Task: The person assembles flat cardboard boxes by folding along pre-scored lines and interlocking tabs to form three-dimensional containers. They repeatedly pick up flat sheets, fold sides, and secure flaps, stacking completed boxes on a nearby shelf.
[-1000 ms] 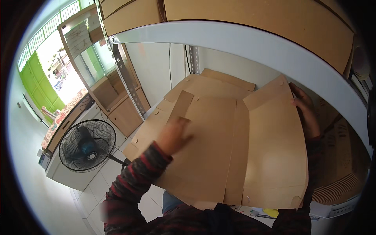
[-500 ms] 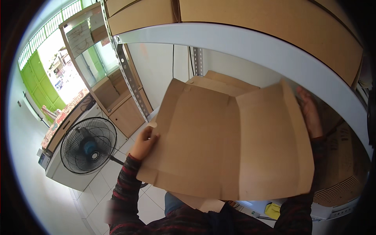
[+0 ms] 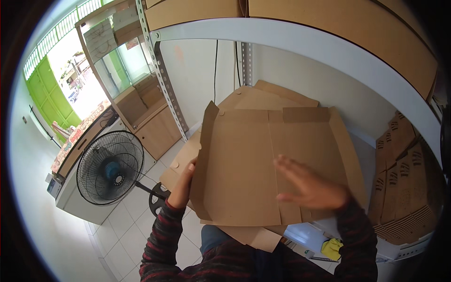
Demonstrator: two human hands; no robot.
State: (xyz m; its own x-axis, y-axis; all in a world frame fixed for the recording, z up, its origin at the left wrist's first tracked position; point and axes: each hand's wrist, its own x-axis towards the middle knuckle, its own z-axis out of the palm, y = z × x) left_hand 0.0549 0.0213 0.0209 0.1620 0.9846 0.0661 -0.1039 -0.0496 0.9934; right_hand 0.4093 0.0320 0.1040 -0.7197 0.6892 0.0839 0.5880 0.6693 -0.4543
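Observation:
A brown cardboard sheet (image 3: 235,164), a flattened box with creases and raised side flaps, lies in front of me on other cardboard pieces. My left hand (image 3: 181,188) grips its left edge from outside the upturned flap; some of those fingers are hidden. Over the sheet's right half, my right hand (image 3: 314,187) is open with its fingers stretched out, slightly blurred. Whether its palm touches the cardboard I cannot tell. More cardboard (image 3: 263,97) sticks out behind the sheet, and another piece (image 3: 251,236) shows below its near edge.
A white metal shelf beam (image 3: 300,35) crosses overhead with boxes (image 3: 338,21) on it. Bundled flat cardboard (image 3: 404,188) stands at right. A black standing fan (image 3: 110,167) is at left, near a glass-fronted cabinet (image 3: 155,127). A yellow cloth (image 3: 331,248) lies low on the right.
The cardboard sheet has come down from a tilted, lifted position onto the pile, its left flap now upturned. My right hand has left its right edge and moved inward over it.

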